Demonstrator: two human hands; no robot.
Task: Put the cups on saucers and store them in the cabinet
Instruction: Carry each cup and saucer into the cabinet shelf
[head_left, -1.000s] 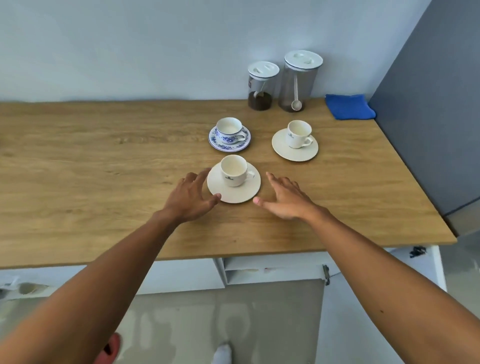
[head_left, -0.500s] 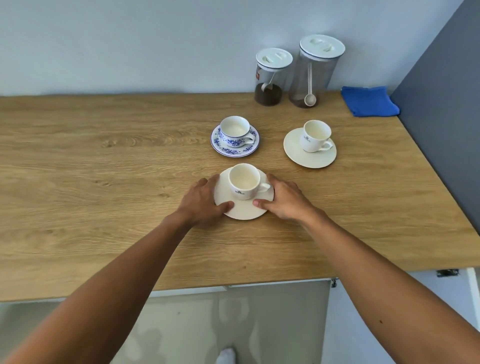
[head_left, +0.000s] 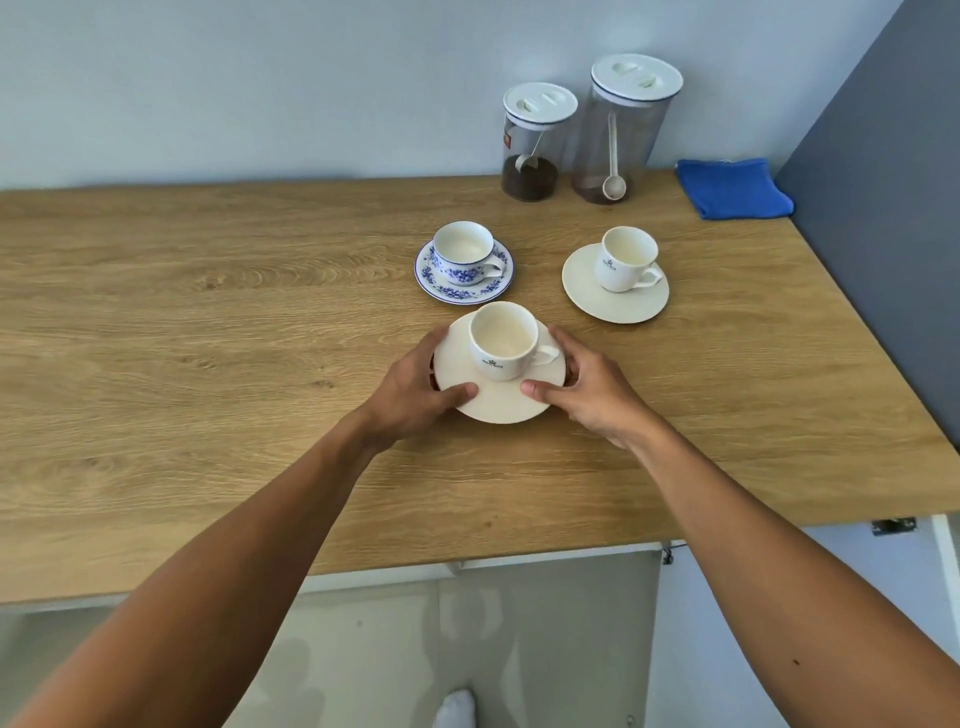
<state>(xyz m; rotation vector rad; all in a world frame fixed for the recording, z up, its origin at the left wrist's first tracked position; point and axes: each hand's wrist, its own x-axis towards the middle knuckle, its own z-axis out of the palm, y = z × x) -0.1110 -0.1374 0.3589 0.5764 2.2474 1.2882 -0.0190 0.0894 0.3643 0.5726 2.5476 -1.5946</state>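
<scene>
**Both hands on the nearest saucer**

Wooden countertop (head_left: 208, 338) against a pale wall. Left hand (head_left: 415, 387) and right hand (head_left: 592, 387) grip opposite edges of the near saucer (head_left: 498, 405), thumbs on its rim and fingers curled round its sides. Behind stand two lidded jars (head_left: 535, 140), a blue cloth (head_left: 732, 189), a patterned saucer (head_left: 457, 293) and a plain saucer (head_left: 613, 306), each bearing a cup. The near cup (head_left: 503, 340) stands upright on the gripped saucer.

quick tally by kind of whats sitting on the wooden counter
ceramic cups: 3
round saucers: 3
clear plastic jars with white lids: 2
folded blue cloth: 1
total: 9
</scene>
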